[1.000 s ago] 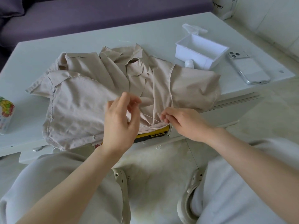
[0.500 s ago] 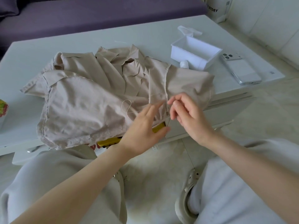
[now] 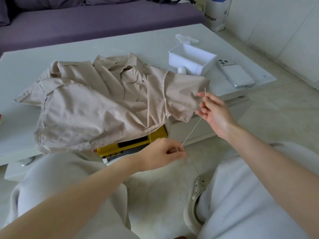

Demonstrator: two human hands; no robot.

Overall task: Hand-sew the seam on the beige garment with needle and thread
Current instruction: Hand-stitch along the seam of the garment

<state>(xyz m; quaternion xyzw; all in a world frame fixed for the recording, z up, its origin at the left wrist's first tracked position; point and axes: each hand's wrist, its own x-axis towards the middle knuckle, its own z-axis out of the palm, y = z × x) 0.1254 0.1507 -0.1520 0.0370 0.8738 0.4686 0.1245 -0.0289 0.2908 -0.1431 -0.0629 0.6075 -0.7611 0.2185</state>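
Note:
The beige garment (image 3: 96,104) lies crumpled on the white table (image 3: 22,69), its lower edge hanging over the front. My right hand (image 3: 214,111) is raised at the garment's right corner and pinches the needle (image 3: 205,91), which points up. A pale thread (image 3: 191,131) runs taut from that hand down-left to my left hand (image 3: 162,156), which pinches it below the table edge. A second strand rises from my left hand to the garment's hem.
A white open box (image 3: 191,61) and a white phone (image 3: 235,73) sit at the table's right end. A yellow case (image 3: 134,144) shows in the open drawer under the garment. A purple sofa (image 3: 96,19) stands behind. My knees and shoes are below.
My right hand has lifted up and right with the needle, drawing the thread out. My left hand has dropped from the fabric to below the table edge and now pinches the thread.

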